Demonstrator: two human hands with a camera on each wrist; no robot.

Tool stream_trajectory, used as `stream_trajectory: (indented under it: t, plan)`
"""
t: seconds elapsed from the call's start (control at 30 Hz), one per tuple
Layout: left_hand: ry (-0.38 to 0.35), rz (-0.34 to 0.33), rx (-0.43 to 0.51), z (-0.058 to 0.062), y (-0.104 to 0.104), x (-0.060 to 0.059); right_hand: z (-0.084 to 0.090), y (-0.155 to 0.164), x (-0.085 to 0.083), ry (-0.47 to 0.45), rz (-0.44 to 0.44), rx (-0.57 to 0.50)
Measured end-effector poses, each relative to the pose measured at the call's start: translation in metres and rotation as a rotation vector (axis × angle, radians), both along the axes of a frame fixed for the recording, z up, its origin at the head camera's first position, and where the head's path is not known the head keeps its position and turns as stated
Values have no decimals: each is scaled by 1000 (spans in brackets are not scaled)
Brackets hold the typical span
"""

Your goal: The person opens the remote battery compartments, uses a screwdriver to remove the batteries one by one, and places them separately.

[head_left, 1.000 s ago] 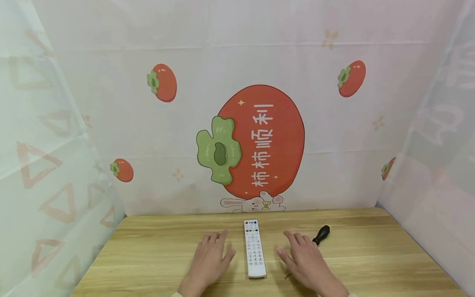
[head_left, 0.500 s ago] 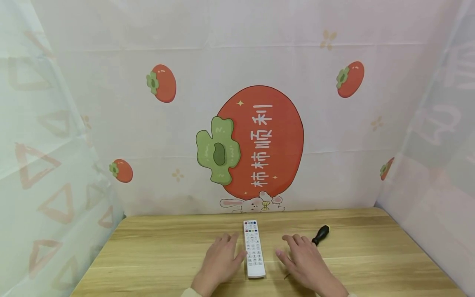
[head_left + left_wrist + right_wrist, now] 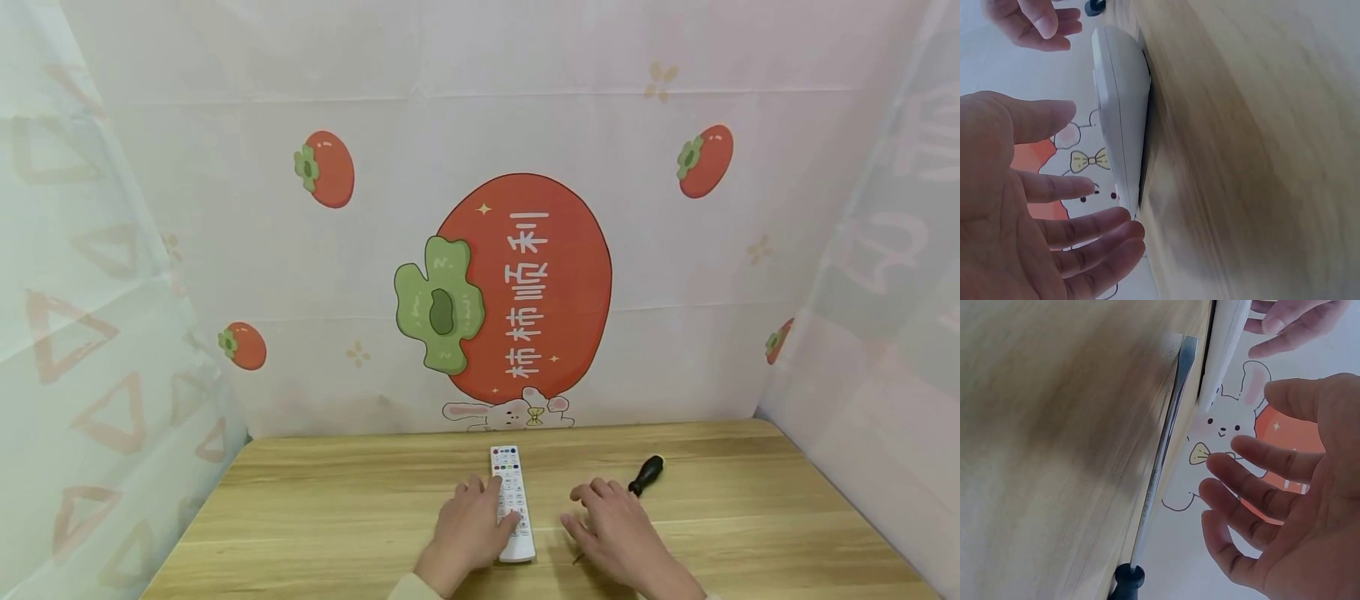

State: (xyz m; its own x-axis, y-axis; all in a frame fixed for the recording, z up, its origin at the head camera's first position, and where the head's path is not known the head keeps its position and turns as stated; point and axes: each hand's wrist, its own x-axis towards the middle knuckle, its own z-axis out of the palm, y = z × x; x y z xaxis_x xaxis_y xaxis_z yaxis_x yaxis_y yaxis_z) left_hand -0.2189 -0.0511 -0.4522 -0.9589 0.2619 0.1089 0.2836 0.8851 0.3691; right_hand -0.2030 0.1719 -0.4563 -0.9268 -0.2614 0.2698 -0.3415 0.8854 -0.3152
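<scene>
The left hand (image 3: pixel 468 529) lies over the near left part of a white remote control (image 3: pixel 512 500), which rests flat on the wooden bench (image 3: pixel 322 508) about midway along its width, pointing toward the far edge. In the left wrist view the fingers (image 3: pixel 1094 234) are spread and nearly straight, just beside the remote's edge; the grip is wide open and has hold of nothing, and I cannot tell if the skin already touches the plastic. The right hand (image 3: pixel 618 529) hovers to the right of the remote, also with relaxed, open fingers (image 3: pixel 1254 500) and nothing in it. Under this hand lies a screwdriver (image 3: pixel 645 475): its black handle shows toward the far right and its thin metal shaft (image 3: pixel 1163 450) runs along the bench, with the flat tip near the remote's side. In my judgement, the main risk is that the smooth remote slides on the bench if the fingers push it sideways before they close, and then it could knock against the screwdriver tip. The right hand could also roll the screwdriver toward the bench edge if it comes down without care. The bench has a pale wood grain and a rounded far right corner. Behind it hangs a light cloth backdrop (image 3: pixel 525 283) printed with a big red persimmon, smaller ones and a small rabbit, and thin curtains close both sides.
</scene>
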Motion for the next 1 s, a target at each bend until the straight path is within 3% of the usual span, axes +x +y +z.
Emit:
stream_trajectory:
  t: [0.2, 0.53, 1.0]
  plan:
    - [-3, 17, -1, -2, 8, -1, -1, 0, 2, 24, 37, -17]
    - [-8, 46, -10, -6, 20, -2, 3, 2, 2, -33, 53, -39]
    - [-27, 92, -44, 0, 37, 0, 3, 2, 3, -75, 63, -64]
